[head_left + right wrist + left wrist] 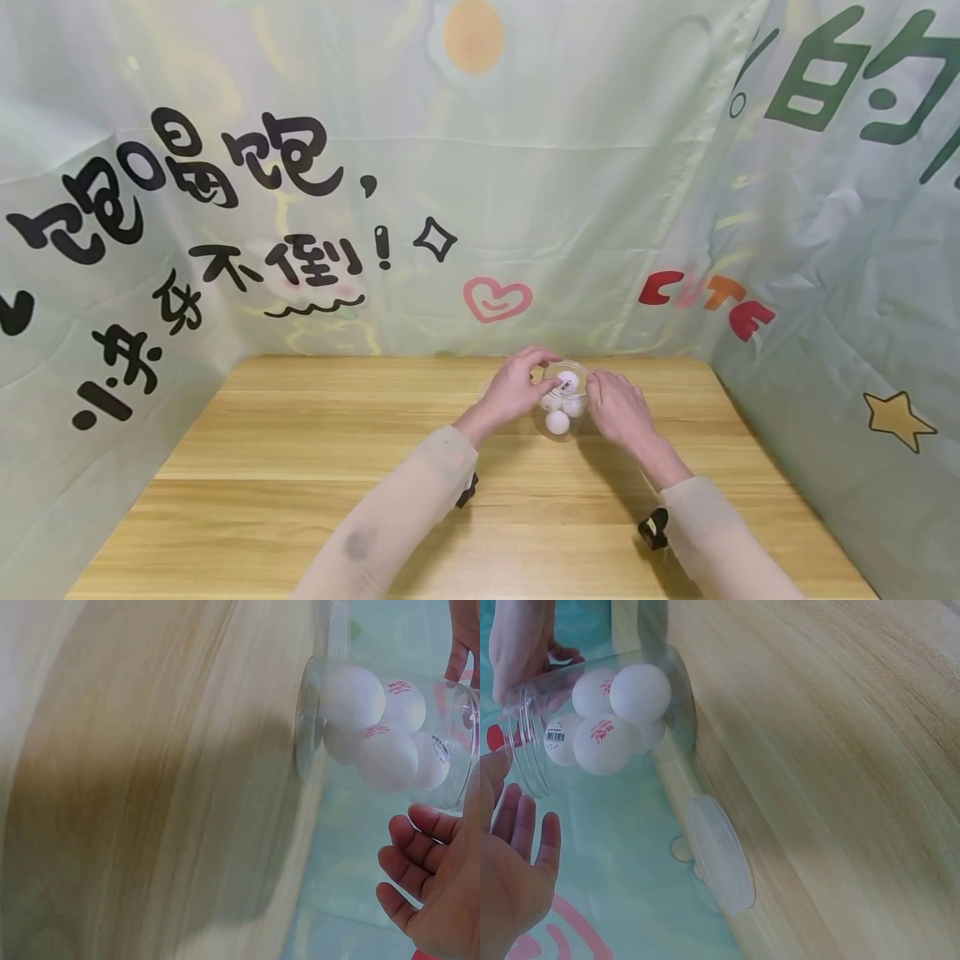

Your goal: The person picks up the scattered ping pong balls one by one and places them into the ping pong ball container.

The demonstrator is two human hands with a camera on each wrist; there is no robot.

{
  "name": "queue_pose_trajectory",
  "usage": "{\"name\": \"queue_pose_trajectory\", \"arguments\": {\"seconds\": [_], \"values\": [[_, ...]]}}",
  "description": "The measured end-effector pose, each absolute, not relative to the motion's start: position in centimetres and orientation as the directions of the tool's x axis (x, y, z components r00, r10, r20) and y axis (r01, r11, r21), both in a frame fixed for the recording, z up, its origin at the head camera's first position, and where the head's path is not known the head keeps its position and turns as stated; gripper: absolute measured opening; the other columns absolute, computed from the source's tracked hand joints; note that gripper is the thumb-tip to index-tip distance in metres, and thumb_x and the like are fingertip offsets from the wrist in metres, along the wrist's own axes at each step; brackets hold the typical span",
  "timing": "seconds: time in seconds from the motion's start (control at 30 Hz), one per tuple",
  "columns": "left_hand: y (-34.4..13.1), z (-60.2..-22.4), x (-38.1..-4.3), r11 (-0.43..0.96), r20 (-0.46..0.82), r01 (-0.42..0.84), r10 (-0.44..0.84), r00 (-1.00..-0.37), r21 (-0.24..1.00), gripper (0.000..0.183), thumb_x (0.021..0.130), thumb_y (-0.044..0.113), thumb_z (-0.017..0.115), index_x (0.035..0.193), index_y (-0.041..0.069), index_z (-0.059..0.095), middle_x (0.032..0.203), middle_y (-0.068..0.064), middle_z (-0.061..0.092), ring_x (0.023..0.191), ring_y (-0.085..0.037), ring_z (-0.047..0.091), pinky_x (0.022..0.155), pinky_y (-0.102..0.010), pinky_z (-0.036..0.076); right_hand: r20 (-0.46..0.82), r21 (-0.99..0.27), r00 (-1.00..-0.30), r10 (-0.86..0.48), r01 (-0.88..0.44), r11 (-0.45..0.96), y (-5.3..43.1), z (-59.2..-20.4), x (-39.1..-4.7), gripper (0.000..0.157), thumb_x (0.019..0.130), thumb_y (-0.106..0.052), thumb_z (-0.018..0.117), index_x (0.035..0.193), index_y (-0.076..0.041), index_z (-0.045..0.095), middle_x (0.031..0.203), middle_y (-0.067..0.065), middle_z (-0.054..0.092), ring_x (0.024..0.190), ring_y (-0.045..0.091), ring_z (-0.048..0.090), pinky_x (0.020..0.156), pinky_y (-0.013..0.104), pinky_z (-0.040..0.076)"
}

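Note:
A clear, lidless jar (574,423) stands upright near the table's back edge. Several white ping-pong balls (604,742) are piled inside it, some printed in red and one with a black barcode. On the jar's left side, my left hand (517,383) holds the rim between thumb and forefinger, the other fingers loosely spread in the left wrist view. From the right, my right hand (618,406) grips the rim with thumb and forefinger; its remaining fingers bend loosely beside the wall. A round translucent lid (721,855) lies flat on the table left of the jar, mostly hidden behind my left hand in the head view.
The wooden table (315,450) spreads out in front of the jar and to both sides. Printed fabric (585,208) hangs right behind the table's back edge and along both sides. Dark wrist-worn devices (654,529) sit under the sleeves.

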State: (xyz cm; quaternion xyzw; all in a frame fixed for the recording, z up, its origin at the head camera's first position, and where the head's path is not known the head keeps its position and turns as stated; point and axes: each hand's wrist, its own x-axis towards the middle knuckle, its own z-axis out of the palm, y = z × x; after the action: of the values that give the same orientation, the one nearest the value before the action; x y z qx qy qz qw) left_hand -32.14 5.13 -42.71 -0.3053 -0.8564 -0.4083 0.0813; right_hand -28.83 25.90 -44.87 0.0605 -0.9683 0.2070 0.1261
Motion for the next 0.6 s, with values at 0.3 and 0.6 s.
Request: {"name": "queue_pose_trajectory", "arguments": {"seconds": [0.3,0.6], "values": [[5.15,-42.87,-32.08,0.464,0.396,0.594,0.457,-0.796,0.658,0.04,0.097,0.02,0.076,0.136,0.013,0.066,0.13,-0.001,0.066,0.117,-0.015,0.061,0.095,-0.028,0.056,0.266,-0.424,-0.963,-0.043,-0.157,0.892,26.08,-45.14,-28.71,0.055,0.114,-0.042,0.02,0.096,-0.005,0.058,0.092,0.015,0.063,0.101,0.043,0.06,0.093,0.063,0.045],[4.61,-43.09,-31.83,0.439,0.405,0.57,0.417,-0.814,0.694,0.038,0.101,0.024,0.071,0.138,0.015,0.066,0.138,0.0,0.063,0.123,-0.014,0.059,0.1,-0.028,0.053,0.262,-0.46,-0.965,-0.02,-0.143,0.876,26.48,-44.4,-28.38,0.071,0.112,-0.052,0.014,0.11,0.001,0.062,0.104,0.022,0.066,0.106,0.047,0.061,0.094,0.066,0.044]]}}
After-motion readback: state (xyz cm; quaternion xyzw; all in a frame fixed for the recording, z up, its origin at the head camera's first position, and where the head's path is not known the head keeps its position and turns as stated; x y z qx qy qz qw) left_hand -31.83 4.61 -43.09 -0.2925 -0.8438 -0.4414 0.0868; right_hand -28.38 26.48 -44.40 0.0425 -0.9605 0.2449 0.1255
